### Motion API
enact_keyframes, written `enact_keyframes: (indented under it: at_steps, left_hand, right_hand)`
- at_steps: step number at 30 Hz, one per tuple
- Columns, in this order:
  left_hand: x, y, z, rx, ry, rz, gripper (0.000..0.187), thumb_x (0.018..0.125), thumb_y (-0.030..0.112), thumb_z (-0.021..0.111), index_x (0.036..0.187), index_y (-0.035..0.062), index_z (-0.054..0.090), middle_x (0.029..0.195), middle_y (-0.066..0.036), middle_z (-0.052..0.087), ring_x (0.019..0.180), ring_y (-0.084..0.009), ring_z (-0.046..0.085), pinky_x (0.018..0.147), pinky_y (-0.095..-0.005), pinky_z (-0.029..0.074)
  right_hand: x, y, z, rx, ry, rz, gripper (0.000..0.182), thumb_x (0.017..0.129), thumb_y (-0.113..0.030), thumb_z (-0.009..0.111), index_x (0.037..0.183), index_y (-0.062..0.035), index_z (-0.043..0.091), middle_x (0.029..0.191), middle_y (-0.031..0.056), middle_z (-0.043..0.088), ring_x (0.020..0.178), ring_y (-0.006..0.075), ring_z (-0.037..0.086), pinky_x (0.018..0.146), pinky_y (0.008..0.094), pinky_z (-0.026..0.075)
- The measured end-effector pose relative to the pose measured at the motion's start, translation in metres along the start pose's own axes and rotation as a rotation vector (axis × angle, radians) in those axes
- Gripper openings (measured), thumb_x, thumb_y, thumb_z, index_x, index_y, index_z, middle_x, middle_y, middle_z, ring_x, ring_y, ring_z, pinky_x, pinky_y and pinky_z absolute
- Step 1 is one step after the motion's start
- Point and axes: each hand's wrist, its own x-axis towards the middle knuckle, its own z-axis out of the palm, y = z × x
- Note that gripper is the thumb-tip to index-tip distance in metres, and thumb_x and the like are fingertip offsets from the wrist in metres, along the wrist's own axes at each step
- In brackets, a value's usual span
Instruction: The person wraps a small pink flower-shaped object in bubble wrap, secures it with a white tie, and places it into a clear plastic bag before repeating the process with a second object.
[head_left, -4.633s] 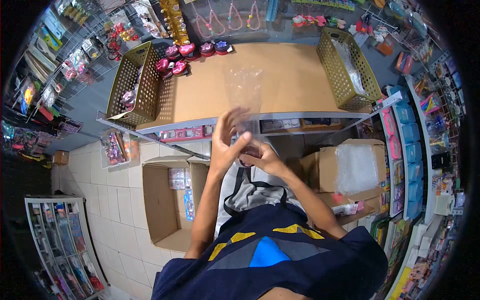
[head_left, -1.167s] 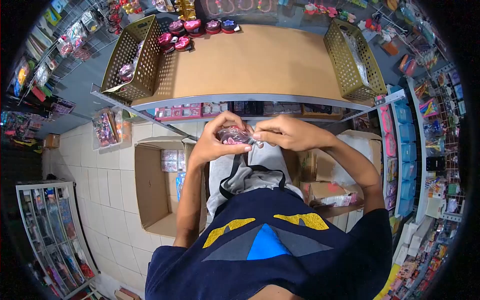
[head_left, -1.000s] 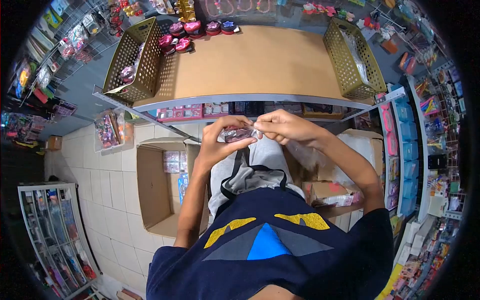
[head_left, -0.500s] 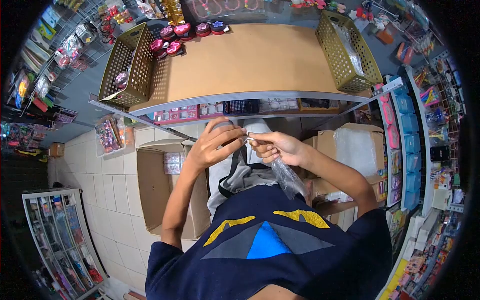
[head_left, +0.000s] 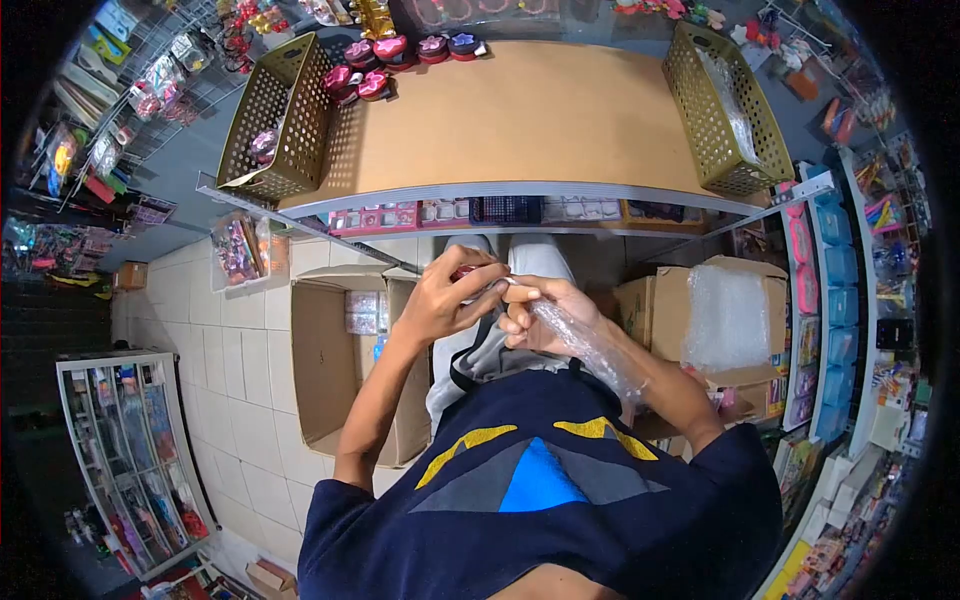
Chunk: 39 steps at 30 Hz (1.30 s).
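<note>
Over my lap, my left hand [head_left: 447,296] is closed round a small dark red item [head_left: 463,271], mostly hidden by the fingers. Close beside it, my right hand [head_left: 552,312] pinches a crumpled clear plastic wrapper [head_left: 590,348], which trails over my right wrist and forearm. The fingertips of both hands nearly meet at the wrapper's upper end. On the shelf [head_left: 510,120] ahead, several small round pink and red cases with flower tops [head_left: 391,49] stand at the back left.
Perforated olive baskets stand at the shelf's left [head_left: 277,125] and right [head_left: 722,115] ends. On the tiled floor, an open cardboard box [head_left: 323,385] sits to my left, and another carton with bubble wrap [head_left: 730,315] to my right. Racks of small goods line both sides.
The view has shifted slightly. A dark red item now shows between my left fingers. The clear wrapper, which hung down below my right hand, now lies along my right forearm.
</note>
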Motion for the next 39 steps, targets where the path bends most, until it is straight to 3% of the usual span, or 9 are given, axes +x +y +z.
enact_keyframes:
  at_steps: [5,8,10,12,15,18,23,34,39]
  left_hand:
    - [0.001,0.001,0.005,-0.085,-0.006,-0.185,0.015,0.08,0.004,0.073,0.094,0.0012,0.068,0.089,-0.011,0.06,0.079,-0.026,0.062,0.069,-0.0349,0.051]
    - [-0.005,-0.003,0.011,-0.26,-0.009,-0.388,0.01,0.084,0.005,0.068,0.091,-0.0017,0.067,0.088,-0.011,0.06,0.081,-0.0232,0.06,0.073,-0.0326,0.047]
    - [-0.009,-0.008,0.015,-0.393,-0.032,-0.542,0.009,0.086,0.005,0.066,0.09,-0.0028,0.066,0.089,-0.01,0.061,0.085,-0.0205,0.059,0.076,-0.0317,0.046]
    - [-0.012,-0.011,0.02,-0.433,-0.055,-0.573,0.011,0.089,0.007,0.064,0.091,-0.0038,0.064,0.089,-0.01,0.06,0.085,-0.019,0.058,0.078,-0.0301,0.044]
    - [-0.013,-0.01,0.031,-0.441,0.02,-0.59,0.012,0.091,0.008,0.062,0.091,-0.0041,0.062,0.088,-0.01,0.059,0.084,-0.0185,0.056,0.079,-0.0294,0.043]
    - [-0.013,-0.013,0.034,-0.337,0.086,-0.621,0.013,0.091,0.01,0.062,0.089,-0.003,0.062,0.085,-0.011,0.06,0.079,-0.0209,0.057,0.074,-0.0311,0.045]
    - [-0.015,-0.013,0.029,-0.29,0.11,-0.56,0.012,0.091,0.009,0.061,0.087,-0.0027,0.061,0.084,-0.011,0.06,0.078,-0.0209,0.057,0.073,-0.0312,0.045]
    - [-0.018,-0.024,0.015,-0.29,0.102,-0.541,0.015,0.089,0.011,0.064,0.084,-0.0034,0.063,0.083,-0.011,0.062,0.077,-0.0186,0.059,0.071,-0.0304,0.045]
    - [-0.031,-0.045,0.005,-0.418,0.128,-0.708,0.017,0.09,0.012,0.062,0.083,-0.0029,0.064,0.08,-0.006,0.06,0.075,-0.0151,0.057,0.071,-0.0291,0.043]
  right_hand:
    - [-0.005,-0.013,-0.02,-0.268,0.073,0.013,0.042,0.106,-0.035,0.032,0.089,-0.0072,0.058,0.091,0.017,0.07,0.09,0.0246,0.061,0.084,0.0325,0.049]
    - [-0.014,-0.018,-0.004,-0.716,0.341,-0.129,0.04,0.105,-0.037,0.037,0.106,-0.0024,0.059,0.102,0.0164,0.068,0.093,0.0234,0.063,0.085,0.0303,0.05]
    - [-0.017,-0.018,0.006,-1.064,0.515,-0.27,0.03,0.096,-0.025,0.062,0.119,-0.0071,0.055,0.106,0.008,0.065,0.094,0.0142,0.062,0.087,0.0276,0.048]
    - [-0.023,-0.017,0.008,-1.289,0.491,-0.561,0.036,0.088,-0.008,0.07,0.121,-0.0046,0.055,0.108,0.0051,0.064,0.107,0.0148,0.058,0.095,0.0275,0.045]
    - [-0.034,-0.022,0.031,-1.431,0.596,-0.635,0.047,0.08,-0.014,0.08,0.12,-0.004,0.056,0.11,0.0047,0.064,0.104,0.0134,0.06,0.087,0.0275,0.049]
    - [-0.042,-0.017,0.034,-1.226,0.659,-0.694,0.051,0.079,-0.012,0.081,0.122,-0.0033,0.056,0.111,0.006,0.064,0.102,0.012,0.061,0.083,0.0262,0.05]
    - [-0.034,-0.011,0.045,-1.322,0.904,-0.974,0.015,0.085,-0.012,0.075,0.089,0.0014,0.07,0.083,0.006,0.071,0.072,0.0084,0.062,0.068,0.0254,0.05]
    - [-0.08,-0.051,0.06,-1.414,1.206,-0.984,0.03,0.086,-0.023,0.076,0.07,0.0011,0.069,0.062,0.0027,0.064,0.056,0.0056,0.057,0.053,0.0206,0.041]
    - [-0.099,-0.053,0.098,-1.608,1.442,-1.479,0.036,0.09,-0.028,0.073,0.07,-0.0002,0.062,0.061,-0.0006,0.055,0.053,0.0062,0.053,0.051,0.0233,0.039]
